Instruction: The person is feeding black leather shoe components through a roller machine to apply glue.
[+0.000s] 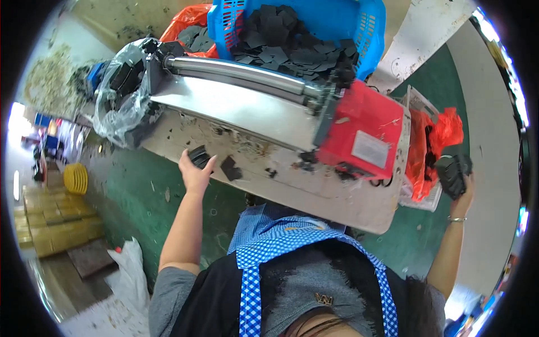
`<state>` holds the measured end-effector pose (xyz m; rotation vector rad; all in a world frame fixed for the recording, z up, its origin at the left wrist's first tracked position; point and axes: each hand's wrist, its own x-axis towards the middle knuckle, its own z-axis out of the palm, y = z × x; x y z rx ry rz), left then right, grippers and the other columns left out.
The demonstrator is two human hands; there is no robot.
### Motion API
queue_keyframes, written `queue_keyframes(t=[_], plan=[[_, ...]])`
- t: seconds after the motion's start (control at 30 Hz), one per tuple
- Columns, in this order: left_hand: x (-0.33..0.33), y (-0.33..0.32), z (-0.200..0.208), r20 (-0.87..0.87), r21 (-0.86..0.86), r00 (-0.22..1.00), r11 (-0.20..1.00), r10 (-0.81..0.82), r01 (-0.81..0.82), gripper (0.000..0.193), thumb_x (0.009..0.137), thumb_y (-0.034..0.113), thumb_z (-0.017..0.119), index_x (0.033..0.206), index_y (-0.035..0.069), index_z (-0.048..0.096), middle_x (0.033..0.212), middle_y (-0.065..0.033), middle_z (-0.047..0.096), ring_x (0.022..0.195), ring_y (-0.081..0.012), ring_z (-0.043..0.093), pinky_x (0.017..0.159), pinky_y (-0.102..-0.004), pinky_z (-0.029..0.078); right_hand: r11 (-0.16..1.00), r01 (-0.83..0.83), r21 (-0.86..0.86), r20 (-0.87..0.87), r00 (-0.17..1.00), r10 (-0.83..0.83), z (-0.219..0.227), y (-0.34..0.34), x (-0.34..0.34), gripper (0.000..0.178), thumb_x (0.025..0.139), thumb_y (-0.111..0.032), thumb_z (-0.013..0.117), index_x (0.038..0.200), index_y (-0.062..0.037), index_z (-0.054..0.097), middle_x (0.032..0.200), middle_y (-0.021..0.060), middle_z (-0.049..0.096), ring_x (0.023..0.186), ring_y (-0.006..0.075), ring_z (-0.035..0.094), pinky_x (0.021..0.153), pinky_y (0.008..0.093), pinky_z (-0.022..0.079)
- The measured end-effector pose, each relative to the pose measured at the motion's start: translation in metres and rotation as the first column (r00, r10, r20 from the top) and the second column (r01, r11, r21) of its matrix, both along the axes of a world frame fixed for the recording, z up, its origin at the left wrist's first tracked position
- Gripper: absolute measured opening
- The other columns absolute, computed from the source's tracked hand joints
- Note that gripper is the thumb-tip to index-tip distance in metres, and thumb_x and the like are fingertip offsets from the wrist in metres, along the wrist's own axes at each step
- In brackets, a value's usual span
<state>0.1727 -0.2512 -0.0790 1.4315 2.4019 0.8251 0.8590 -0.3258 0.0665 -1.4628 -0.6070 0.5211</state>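
My left hand [196, 175] is over the near left edge of the worktable, its fingers closed round a small stack of black pieces [199, 156]. A loose black flat piece [231, 168] lies on the tabletop just right of it. Out to the far right, my right hand [464, 194] grips a bundle of black pieces [452, 173]. That bundle is beside a red plastic bag [422, 151] in a white basket [431, 201]. Between my hands stands a roller machine with a long metal roller [238, 73], a steel feed plate [236, 109] and a red housing [368, 129].
Behind the machine, a blue plastic basket [370, 33] holds many black flat pieces. A red bag [188, 28] of similar pieces and a clear plastic bag [120, 121] with dark contents sit at the left. Scraps litter the worktable [359, 208]. Yellow-wrapped boxes [59, 219] are stacked at the lower left.
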Motion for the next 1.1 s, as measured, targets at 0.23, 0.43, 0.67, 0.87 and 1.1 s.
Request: queue_keyframes(t=[0.23,0.43,0.67,0.87,1.1], plan=[[-0.092,0.083,-0.046,-0.148,-0.054,0.983,0.993,-0.109,0.102,0.097,0.064,0.049,0.075,0.134,0.000,0.029,0.136,-0.0273,0.028,0.122,-0.0433,0.034,0.099,-0.0461,0.035,0.854,-0.403,-0.330,-0.506,0.839,0.201,-0.039,-0.061,-0.306,0.045,0.082,-0.017,0.052,0.122,0.0030,0.049,0.119,0.0103,0.054,0.108,0.0184,0.053,0.093,0.0305,0.042],[-0.043,-0.001,0.050,0.575,0.366,0.349,0.615,-0.740,0.699,0.100,0.056,0.034,0.085,0.135,0.004,0.031,0.134,-0.0171,0.035,0.123,-0.0305,0.038,0.100,-0.0411,0.035,0.415,-0.543,-0.730,0.104,0.511,0.853,-0.127,0.007,-0.450,0.040,0.068,-0.007,0.063,0.108,-0.0099,0.063,0.126,0.0206,0.049,0.114,0.0349,0.049,0.096,0.0379,0.040],[-0.059,0.015,0.022,0.786,0.218,0.420,0.840,-0.453,0.497,0.064,0.063,0.020,0.081,0.117,0.009,0.047,0.115,-0.0131,0.048,0.106,-0.0244,0.050,0.091,-0.0349,0.042,0.441,-0.445,-0.779,0.204,0.485,0.850,-0.126,0.084,-0.564,0.040,0.064,-0.026,0.073,0.098,-0.0080,0.063,0.108,0.0241,0.057,0.103,0.0367,0.054,0.084,0.0410,0.046],[-0.080,0.023,-0.086,0.322,0.245,0.746,0.813,-0.582,0.528,0.075,0.059,0.033,0.083,0.119,0.008,0.045,0.112,-0.0180,0.046,0.103,-0.0372,0.049,0.090,-0.0396,0.041,0.566,-0.273,-0.777,0.442,0.404,0.801,-0.207,0.100,-0.579,0.064,0.066,-0.029,0.073,0.120,-0.0041,0.047,0.115,0.0213,0.052,0.102,0.0381,0.053,0.086,0.0416,0.044],[-0.085,0.014,-0.078,0.442,0.248,0.687,0.814,-0.577,0.525,0.076,0.064,0.032,0.080,0.125,0.010,0.040,0.108,-0.0166,0.049,0.102,-0.0347,0.051,0.088,-0.0394,0.043,0.489,-0.623,-0.610,0.236,0.446,0.863,-0.162,0.102,-0.585,0.070,0.065,-0.028,0.072,0.127,-0.0082,0.044,0.105,0.0186,0.059,0.097,0.0359,0.057,0.085,0.0404,0.046]])
